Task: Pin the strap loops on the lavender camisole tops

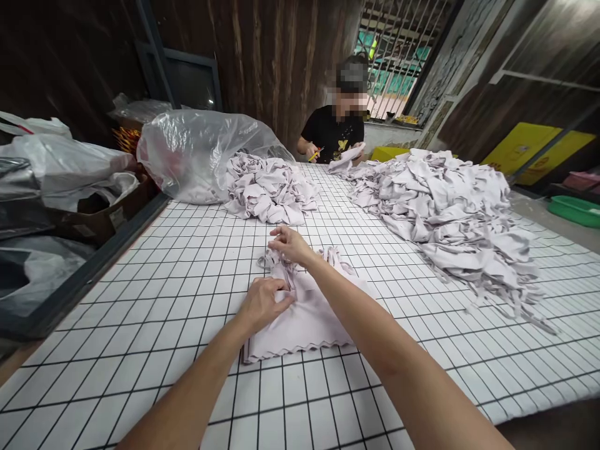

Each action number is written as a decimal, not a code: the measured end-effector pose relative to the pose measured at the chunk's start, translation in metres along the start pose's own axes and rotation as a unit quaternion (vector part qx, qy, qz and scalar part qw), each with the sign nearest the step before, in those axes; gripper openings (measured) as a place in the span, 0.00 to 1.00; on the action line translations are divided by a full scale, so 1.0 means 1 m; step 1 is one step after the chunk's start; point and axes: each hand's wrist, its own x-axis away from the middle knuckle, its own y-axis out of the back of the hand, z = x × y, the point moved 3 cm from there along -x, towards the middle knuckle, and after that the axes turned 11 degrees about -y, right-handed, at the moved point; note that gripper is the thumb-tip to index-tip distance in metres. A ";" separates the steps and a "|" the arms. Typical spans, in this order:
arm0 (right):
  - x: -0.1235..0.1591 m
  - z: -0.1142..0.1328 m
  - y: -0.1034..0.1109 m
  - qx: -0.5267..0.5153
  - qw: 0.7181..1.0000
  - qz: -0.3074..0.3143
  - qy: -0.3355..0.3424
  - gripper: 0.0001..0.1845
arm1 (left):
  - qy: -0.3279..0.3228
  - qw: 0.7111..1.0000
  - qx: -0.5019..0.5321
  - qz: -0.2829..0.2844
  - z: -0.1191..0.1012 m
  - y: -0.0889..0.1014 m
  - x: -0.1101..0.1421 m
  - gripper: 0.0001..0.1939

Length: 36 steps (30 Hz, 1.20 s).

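Pale lilac garment, with narrow straps and a wavy hem, lay flat on the grid-patterned table cover, directly in front of the person. Its hem faced the near side; its straps lay bunched at the far end. Stacked fabric edges were visible at the near left corner.

The left hand rested on the garment's left side, partly closed, with thumb and index finger pinching a fold of the fabric. The right hand was positioned farther forward, over the strap end, with fingers bent and fingertips close together. Whether it gripped a strap could not be determined.

Beyond the hands, a smaller heap of lilac fabric sat on the cover, beside a clear plastic bag. A larger heap of lilac fabric occupied the far right portion, with loose strips trailing toward the near side.

At the far edge, a co-worker in a black T-shirt held a small yellow tool in one hand and a lilac piece in the other. A barred window stood behind. A cardboard box was located left of the table; a green tray, right.
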 end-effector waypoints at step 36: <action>0.204 -0.143 0.203 0.287 0.870 -0.265 -0.302 0.22 | -0.014 0.962 -0.229 0.149 0.033 -0.030 -0.008 0.32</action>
